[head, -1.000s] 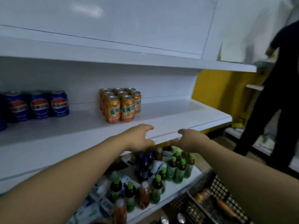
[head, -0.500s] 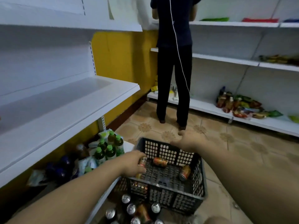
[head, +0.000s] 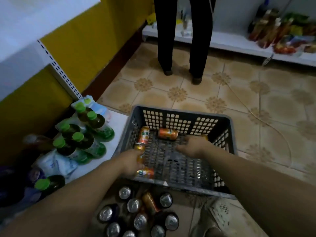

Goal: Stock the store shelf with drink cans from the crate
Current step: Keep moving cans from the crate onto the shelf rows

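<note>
A grey plastic crate (head: 179,110) stands on the tiled floor with several orange drink cans lying loose inside. My left hand (head: 129,162) is at the crate's left wall, its fingers curled round one orange can (head: 139,148). Another orange can (head: 145,173) lies just below that hand. Two more orange cans (head: 144,135) (head: 168,133) rest near the far wall. My right hand (head: 193,146) reaches palm down into the crate's right side over a part-hidden can (head: 204,136); its fingers are out of sight. The white store shelf (head: 25,23) is at upper left.
Several cans with silver tops (head: 133,205) stand on the floor in front of the crate. Green-capped bottles (head: 85,134) crowd the low shelf on the left. A person's legs (head: 181,48) stand beyond the crate, before a far shelf with snack packs (head: 282,36). My shoe (head: 220,212) is at lower right.
My view swung from the shelf down to the crate. Both hands dropped from the shelf edge into the crate, and the left hand closed round an orange can.
</note>
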`<control>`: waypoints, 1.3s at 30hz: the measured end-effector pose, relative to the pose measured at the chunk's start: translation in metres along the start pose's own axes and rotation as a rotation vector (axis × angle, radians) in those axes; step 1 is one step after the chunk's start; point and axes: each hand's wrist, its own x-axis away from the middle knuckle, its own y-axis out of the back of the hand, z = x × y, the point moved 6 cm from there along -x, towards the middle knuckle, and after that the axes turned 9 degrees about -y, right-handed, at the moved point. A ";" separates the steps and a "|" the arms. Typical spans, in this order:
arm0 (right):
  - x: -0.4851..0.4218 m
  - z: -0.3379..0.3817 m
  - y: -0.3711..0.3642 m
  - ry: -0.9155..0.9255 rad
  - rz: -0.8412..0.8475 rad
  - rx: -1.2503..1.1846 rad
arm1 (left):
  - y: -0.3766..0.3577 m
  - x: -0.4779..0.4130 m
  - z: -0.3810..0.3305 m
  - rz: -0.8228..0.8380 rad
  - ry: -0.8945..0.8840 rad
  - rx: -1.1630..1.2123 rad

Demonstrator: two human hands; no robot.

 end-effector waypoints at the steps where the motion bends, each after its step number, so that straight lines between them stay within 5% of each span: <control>1: -0.021 0.003 -0.013 -0.004 0.026 -0.010 | -0.008 -0.017 0.010 0.025 -0.001 0.002; 14: -0.190 0.076 -0.222 0.187 0.451 0.046 | -0.121 -0.150 0.118 0.385 0.049 -0.383; 22: -0.196 0.078 -0.226 0.237 0.398 -0.061 | -0.125 -0.156 0.128 0.375 0.074 -0.259; 28: -0.153 0.047 -0.157 0.060 0.284 -0.570 | -0.093 -0.121 0.098 0.191 0.121 0.228; 31: -0.107 0.033 -0.122 -0.047 0.242 -0.898 | -0.057 -0.089 0.072 -0.028 0.104 0.548; 35: -0.030 0.043 -0.078 -0.011 0.277 -1.323 | 0.002 -0.024 0.031 -0.288 0.125 1.035; 39: 0.051 0.077 -0.040 0.158 0.317 -1.463 | 0.053 0.057 -0.006 -0.388 0.046 1.352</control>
